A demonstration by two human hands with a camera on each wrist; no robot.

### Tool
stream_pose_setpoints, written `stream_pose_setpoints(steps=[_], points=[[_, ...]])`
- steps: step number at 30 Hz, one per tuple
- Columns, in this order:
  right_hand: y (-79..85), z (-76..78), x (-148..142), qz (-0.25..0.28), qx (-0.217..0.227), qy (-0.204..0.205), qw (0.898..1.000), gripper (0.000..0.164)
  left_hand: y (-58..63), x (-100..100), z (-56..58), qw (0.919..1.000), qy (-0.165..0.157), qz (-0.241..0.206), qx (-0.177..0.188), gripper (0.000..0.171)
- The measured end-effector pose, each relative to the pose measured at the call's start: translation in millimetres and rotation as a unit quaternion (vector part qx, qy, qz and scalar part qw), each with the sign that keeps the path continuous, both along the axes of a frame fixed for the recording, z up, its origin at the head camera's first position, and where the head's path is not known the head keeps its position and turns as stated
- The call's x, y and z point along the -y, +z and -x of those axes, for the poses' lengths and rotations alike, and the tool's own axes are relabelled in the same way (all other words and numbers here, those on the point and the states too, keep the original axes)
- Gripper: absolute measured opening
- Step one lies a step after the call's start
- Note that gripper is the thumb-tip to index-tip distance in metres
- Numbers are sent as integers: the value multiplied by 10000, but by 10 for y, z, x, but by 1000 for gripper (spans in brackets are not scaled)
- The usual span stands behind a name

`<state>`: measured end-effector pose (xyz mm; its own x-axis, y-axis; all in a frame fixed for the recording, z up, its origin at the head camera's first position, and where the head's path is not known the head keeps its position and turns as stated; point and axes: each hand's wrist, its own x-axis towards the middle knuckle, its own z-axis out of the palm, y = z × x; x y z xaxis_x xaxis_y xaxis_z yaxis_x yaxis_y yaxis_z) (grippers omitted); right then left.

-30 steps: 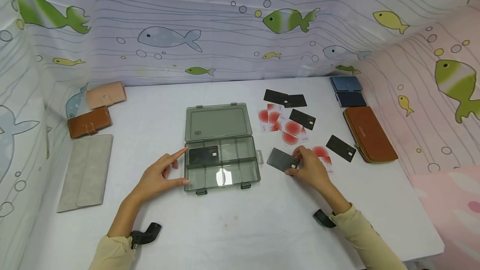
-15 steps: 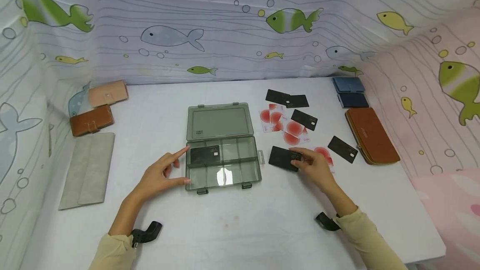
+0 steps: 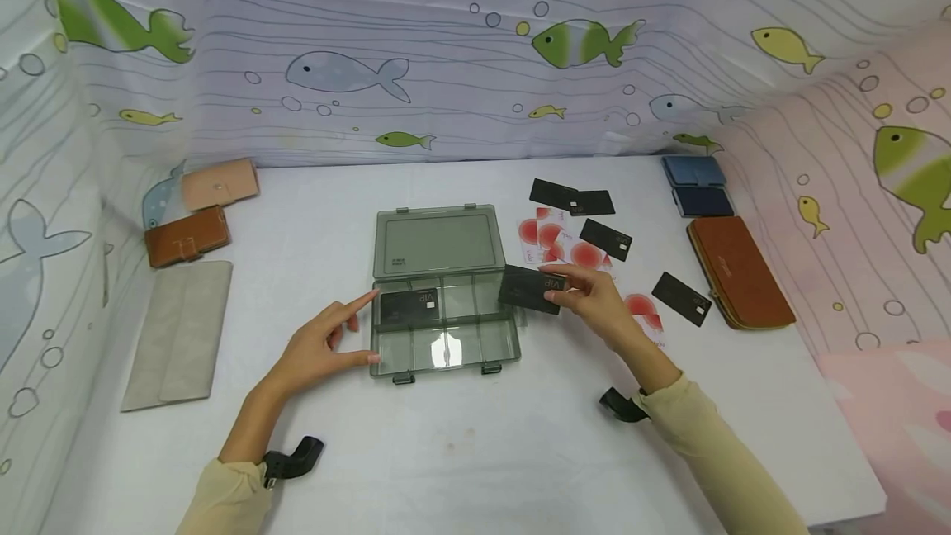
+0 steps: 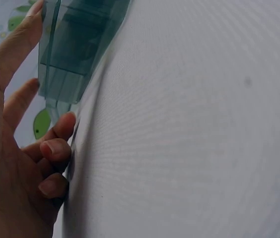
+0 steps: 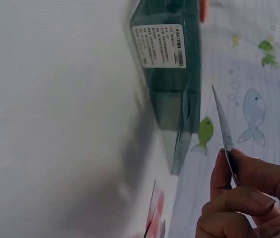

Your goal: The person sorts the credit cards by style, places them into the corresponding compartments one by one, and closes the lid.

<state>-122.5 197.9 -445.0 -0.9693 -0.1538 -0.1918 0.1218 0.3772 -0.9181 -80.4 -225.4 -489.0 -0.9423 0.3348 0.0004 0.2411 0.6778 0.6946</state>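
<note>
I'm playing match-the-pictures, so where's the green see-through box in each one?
Head: green see-through box, middle, lid open.
Left wrist: the box, top left, cut off by the top edge.
Right wrist: the box, top middle, with a white label.
Shared landmark: the fish-print cloth shows in all three.

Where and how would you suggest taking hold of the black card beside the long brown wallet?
Pinch the black card by its long edges near the left end, probably from above: it lies flat, its right end close to the wallet.
</note>
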Motion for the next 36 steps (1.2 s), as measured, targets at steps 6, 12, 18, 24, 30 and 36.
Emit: stream_pose_setpoints(steps=[6,12,18,24,30,36], points=[[-12,144,288,175,-150,502,9985,37,-6,-8,-5,10000,4,9,44,91],[-24,240,519,29,-186,1012,9947,35,-19,-5,-11,10000,14,12,74,91],[-25,290,665,-403,-401,1357,9891,35,-25,-2,-8,10000,3,24,37,90],[8,318,762,-1032,-537,1477,9822,32,-25,-1,-3,10000,0,25,-7,90],[53,316,840,-1672,-491,1357,9753,30,-20,3,-1,10000,10,18,-18,90],[107,282,863,-2184,-418,1349,9656,31,-13,6,2,10000,4,22,-10,90]])
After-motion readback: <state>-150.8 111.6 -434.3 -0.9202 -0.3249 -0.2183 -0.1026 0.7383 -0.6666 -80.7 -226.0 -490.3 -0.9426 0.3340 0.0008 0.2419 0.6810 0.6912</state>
